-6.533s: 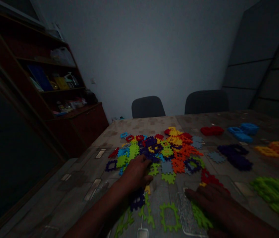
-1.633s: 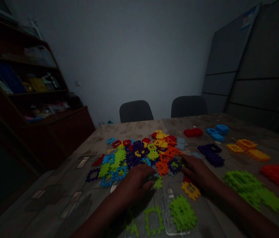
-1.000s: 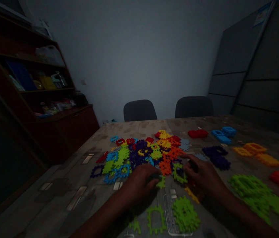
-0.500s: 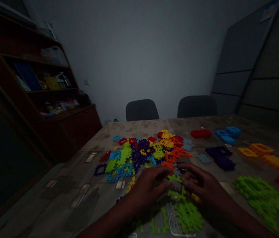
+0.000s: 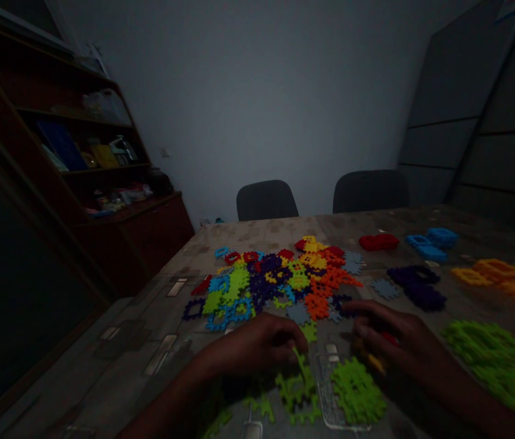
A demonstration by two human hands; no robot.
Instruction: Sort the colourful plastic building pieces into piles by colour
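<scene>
My left hand (image 5: 261, 346) is closed, its fingertips pinching a green toothed frame piece (image 5: 300, 364) that tilts over other green frames on the table. My right hand (image 5: 392, 335) hovers apart from it on the right, fingers loosely bent and thumb apart, with nothing visible in its grasp. Below that hand are a yellow piece (image 5: 367, 358) and a bit of red, partly covered. A green toothed stack (image 5: 358, 390) lies between the hands, nearer to me. Another green piece (image 5: 309, 331) lies just beyond my left fingertips.
A mixed heap of toothed plastic pieces (image 5: 269, 280) spreads across the middle of the table (image 5: 147, 323). Sorted groups lie on the right: red (image 5: 378, 242), blue (image 5: 431, 242), purple (image 5: 417, 285), yellow (image 5: 497, 274) and green (image 5: 490, 360). Two chairs (image 5: 267, 200) stand behind.
Both hands were together around a green piece. They have since parted: my left hand has drawn nearer to me with a green frame, and my right hand has moved right.
</scene>
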